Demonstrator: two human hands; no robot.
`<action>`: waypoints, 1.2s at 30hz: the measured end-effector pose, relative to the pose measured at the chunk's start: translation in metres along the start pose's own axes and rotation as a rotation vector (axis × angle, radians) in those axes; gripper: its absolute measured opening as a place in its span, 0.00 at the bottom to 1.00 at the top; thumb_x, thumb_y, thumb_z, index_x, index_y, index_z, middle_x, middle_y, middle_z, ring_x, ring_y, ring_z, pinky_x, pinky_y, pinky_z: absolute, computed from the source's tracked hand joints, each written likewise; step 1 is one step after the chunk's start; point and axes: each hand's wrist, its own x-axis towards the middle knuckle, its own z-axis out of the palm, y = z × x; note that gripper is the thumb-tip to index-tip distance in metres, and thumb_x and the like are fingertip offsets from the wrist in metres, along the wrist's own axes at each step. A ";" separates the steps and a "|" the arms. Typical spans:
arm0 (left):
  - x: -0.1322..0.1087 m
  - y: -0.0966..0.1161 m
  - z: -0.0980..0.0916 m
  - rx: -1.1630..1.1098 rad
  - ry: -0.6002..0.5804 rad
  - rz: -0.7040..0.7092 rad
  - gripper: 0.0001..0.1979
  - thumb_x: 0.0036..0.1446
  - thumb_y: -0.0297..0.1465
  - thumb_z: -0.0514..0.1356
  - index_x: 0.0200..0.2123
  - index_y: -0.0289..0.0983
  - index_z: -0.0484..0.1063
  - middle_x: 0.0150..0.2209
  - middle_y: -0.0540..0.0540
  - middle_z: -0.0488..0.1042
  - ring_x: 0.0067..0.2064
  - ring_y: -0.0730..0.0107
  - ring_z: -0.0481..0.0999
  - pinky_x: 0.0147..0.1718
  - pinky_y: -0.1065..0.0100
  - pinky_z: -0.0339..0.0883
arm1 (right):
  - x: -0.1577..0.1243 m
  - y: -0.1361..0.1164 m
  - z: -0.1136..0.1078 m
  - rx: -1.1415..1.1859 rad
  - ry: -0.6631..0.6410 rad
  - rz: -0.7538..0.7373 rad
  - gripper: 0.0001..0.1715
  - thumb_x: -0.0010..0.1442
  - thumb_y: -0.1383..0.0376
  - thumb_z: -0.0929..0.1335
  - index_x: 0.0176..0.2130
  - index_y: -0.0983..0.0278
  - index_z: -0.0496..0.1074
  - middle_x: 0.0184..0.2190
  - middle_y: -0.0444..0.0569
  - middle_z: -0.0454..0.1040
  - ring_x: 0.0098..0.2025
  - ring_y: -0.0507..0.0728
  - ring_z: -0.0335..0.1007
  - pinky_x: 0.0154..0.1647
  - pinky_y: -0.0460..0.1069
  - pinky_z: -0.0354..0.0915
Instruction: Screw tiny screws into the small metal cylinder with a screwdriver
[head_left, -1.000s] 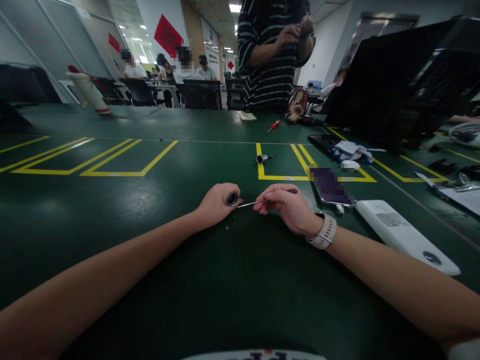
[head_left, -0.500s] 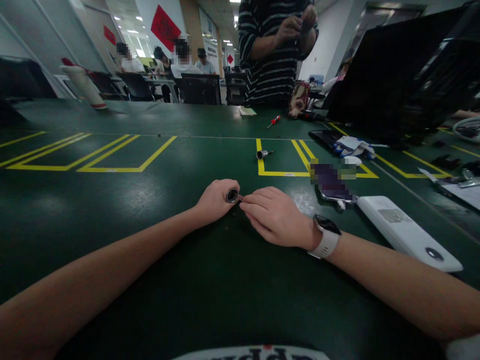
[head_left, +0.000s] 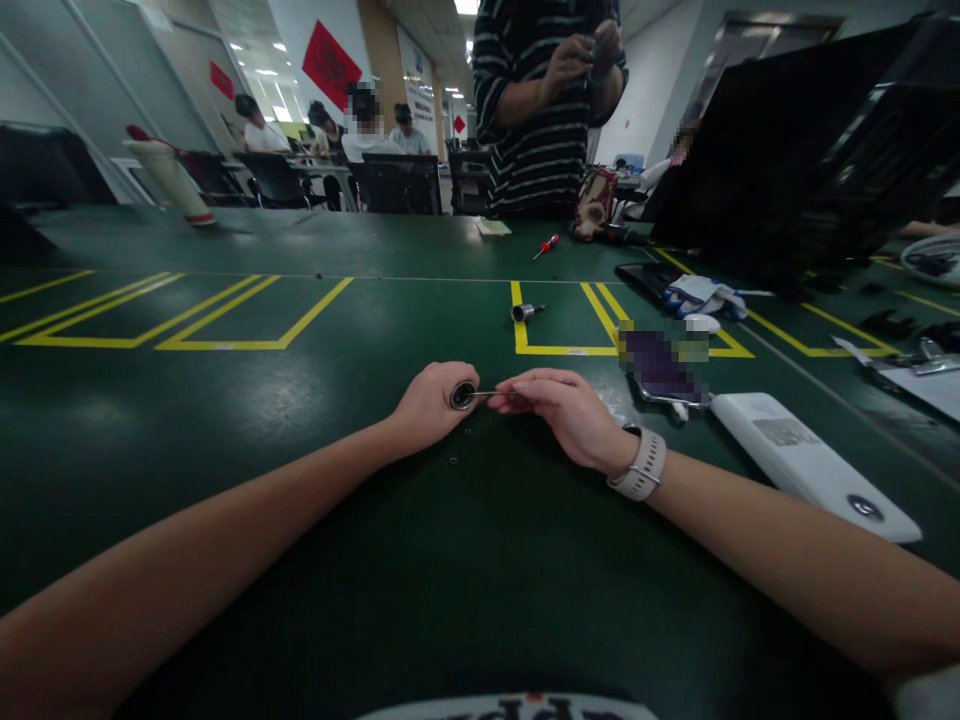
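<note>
My left hand (head_left: 433, 408) is wrapped round a hollow metal cylinder (head_left: 463, 395), its dark open end facing me. A thin metal rod (head_left: 484, 393) runs sideways from the cylinder's rim to the fingers of my right hand (head_left: 564, 408), which pinch its far end. I cannot tell whether the rod's tip is inside the cylinder or only against its edge. Below my left hand, two tiny rings lie on the green table: an upper ring (head_left: 468, 431) and a lower ring (head_left: 453, 460). Beyond my hands a similar metal cup with a thin shaft (head_left: 523, 313) lies on its side.
To the right are a phone (head_left: 664, 366), a long white device (head_left: 814, 465), a white-and-blue glove (head_left: 705, 296) and a dark monitor (head_left: 787, 160). A red screwdriver (head_left: 547, 246) lies farther back. Across the table stands a person in a striped top (head_left: 536, 110).
My right hand has turned and drawn back slightly to the right, so more of the thin rod shows. My left hand still grips the cylinder in about the same place.
</note>
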 end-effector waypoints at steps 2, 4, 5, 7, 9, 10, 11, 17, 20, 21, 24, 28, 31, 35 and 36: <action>0.000 -0.001 0.001 0.011 0.006 -0.006 0.05 0.52 0.30 0.55 0.25 0.36 0.64 0.25 0.50 0.67 0.29 0.69 0.67 0.31 0.66 0.58 | -0.004 -0.003 0.004 -0.147 0.012 -0.083 0.09 0.57 0.66 0.66 0.34 0.63 0.77 0.32 0.47 0.78 0.39 0.55 0.73 0.45 0.53 0.65; -0.001 -0.001 0.002 0.030 0.013 0.014 0.06 0.53 0.31 0.55 0.26 0.36 0.64 0.25 0.50 0.67 0.29 0.69 0.67 0.32 0.66 0.58 | -0.009 -0.007 0.009 -0.375 0.008 -0.190 0.09 0.56 0.67 0.66 0.34 0.62 0.78 0.34 0.47 0.78 0.39 0.55 0.72 0.45 0.53 0.64; -0.001 -0.001 0.002 0.039 0.014 0.034 0.06 0.53 0.31 0.55 0.26 0.36 0.64 0.25 0.51 0.67 0.29 0.69 0.67 0.32 0.66 0.57 | -0.010 -0.009 0.011 -0.459 -0.002 -0.225 0.09 0.56 0.67 0.67 0.35 0.61 0.78 0.35 0.47 0.77 0.39 0.55 0.72 0.45 0.53 0.64; -0.002 -0.001 0.002 0.051 0.019 0.067 0.06 0.53 0.31 0.55 0.26 0.36 0.64 0.25 0.51 0.67 0.29 0.69 0.67 0.32 0.65 0.57 | -0.012 -0.009 0.013 -0.484 -0.019 -0.220 0.09 0.56 0.67 0.67 0.35 0.61 0.78 0.36 0.47 0.78 0.40 0.56 0.71 0.45 0.53 0.63; -0.002 -0.001 0.002 0.056 0.028 0.077 0.05 0.53 0.29 0.54 0.25 0.36 0.64 0.25 0.51 0.67 0.29 0.69 0.66 0.32 0.66 0.57 | -0.009 -0.006 0.011 -0.327 -0.014 -0.136 0.09 0.56 0.67 0.66 0.34 0.61 0.78 0.34 0.47 0.78 0.40 0.56 0.72 0.45 0.53 0.64; -0.003 -0.001 0.001 0.054 0.031 0.077 0.05 0.52 0.28 0.54 0.25 0.36 0.64 0.25 0.51 0.66 0.28 0.69 0.66 0.32 0.66 0.57 | -0.007 -0.004 0.010 -0.214 -0.006 -0.078 0.09 0.56 0.66 0.66 0.34 0.62 0.78 0.33 0.47 0.78 0.39 0.55 0.72 0.45 0.53 0.64; -0.003 0.000 0.001 0.048 0.033 0.078 0.05 0.52 0.28 0.54 0.25 0.36 0.64 0.24 0.51 0.66 0.28 0.70 0.66 0.32 0.66 0.57 | -0.005 -0.001 0.008 -0.097 0.007 -0.025 0.09 0.56 0.66 0.66 0.33 0.63 0.78 0.32 0.47 0.78 0.38 0.55 0.73 0.43 0.53 0.64; -0.002 0.000 0.000 -0.014 0.066 0.067 0.07 0.52 0.29 0.55 0.24 0.36 0.63 0.24 0.52 0.65 0.27 0.72 0.64 0.31 0.67 0.57 | 0.002 0.006 0.001 0.218 0.013 0.154 0.09 0.54 0.66 0.67 0.33 0.67 0.77 0.31 0.50 0.79 0.35 0.54 0.73 0.40 0.50 0.64; -0.002 0.000 0.001 -0.038 0.071 0.064 0.08 0.52 0.30 0.56 0.23 0.36 0.63 0.23 0.52 0.65 0.26 0.73 0.64 0.30 0.68 0.57 | 0.002 0.006 0.000 0.250 0.018 0.168 0.10 0.54 0.66 0.67 0.32 0.68 0.77 0.31 0.51 0.79 0.34 0.54 0.73 0.40 0.50 0.64; -0.002 0.000 0.001 -0.039 0.067 0.060 0.08 0.52 0.30 0.56 0.23 0.36 0.63 0.23 0.52 0.65 0.26 0.73 0.64 0.30 0.68 0.57 | 0.001 0.006 0.000 0.252 0.023 0.172 0.10 0.54 0.66 0.67 0.32 0.68 0.77 0.30 0.51 0.79 0.34 0.54 0.73 0.40 0.50 0.64; -0.002 -0.001 0.002 -0.032 0.056 0.042 0.09 0.53 0.31 0.57 0.23 0.36 0.63 0.23 0.52 0.65 0.26 0.73 0.64 0.29 0.68 0.57 | 0.001 0.005 0.001 0.248 0.039 0.178 0.10 0.52 0.66 0.67 0.31 0.68 0.77 0.28 0.50 0.79 0.32 0.53 0.73 0.38 0.49 0.64; -0.001 -0.004 0.004 -0.031 0.050 0.010 0.10 0.54 0.33 0.57 0.23 0.36 0.63 0.24 0.52 0.65 0.27 0.73 0.65 0.29 0.68 0.57 | 0.000 0.005 0.001 0.242 0.066 0.163 0.09 0.51 0.66 0.66 0.29 0.68 0.76 0.25 0.49 0.78 0.29 0.53 0.72 0.35 0.49 0.62; -0.001 -0.004 0.004 -0.025 0.037 -0.018 0.09 0.53 0.33 0.57 0.24 0.36 0.64 0.24 0.52 0.66 0.27 0.72 0.65 0.29 0.68 0.58 | -0.001 0.007 0.001 0.223 0.074 0.141 0.09 0.51 0.67 0.65 0.27 0.67 0.75 0.23 0.48 0.77 0.27 0.53 0.71 0.33 0.49 0.62; -0.002 -0.002 0.002 -0.036 0.050 -0.092 0.10 0.53 0.35 0.58 0.24 0.36 0.64 0.26 0.51 0.67 0.28 0.71 0.66 0.29 0.67 0.59 | -0.001 0.009 0.000 0.196 0.142 0.074 0.10 0.52 0.65 0.64 0.23 0.65 0.73 0.20 0.46 0.74 0.24 0.52 0.68 0.29 0.48 0.61; -0.002 -0.002 0.002 -0.047 0.079 -0.116 0.10 0.53 0.36 0.58 0.25 0.36 0.64 0.26 0.51 0.68 0.28 0.71 0.66 0.29 0.67 0.59 | -0.001 0.009 -0.001 0.191 0.187 0.063 0.11 0.53 0.64 0.64 0.22 0.64 0.72 0.19 0.45 0.72 0.23 0.52 0.67 0.28 0.48 0.61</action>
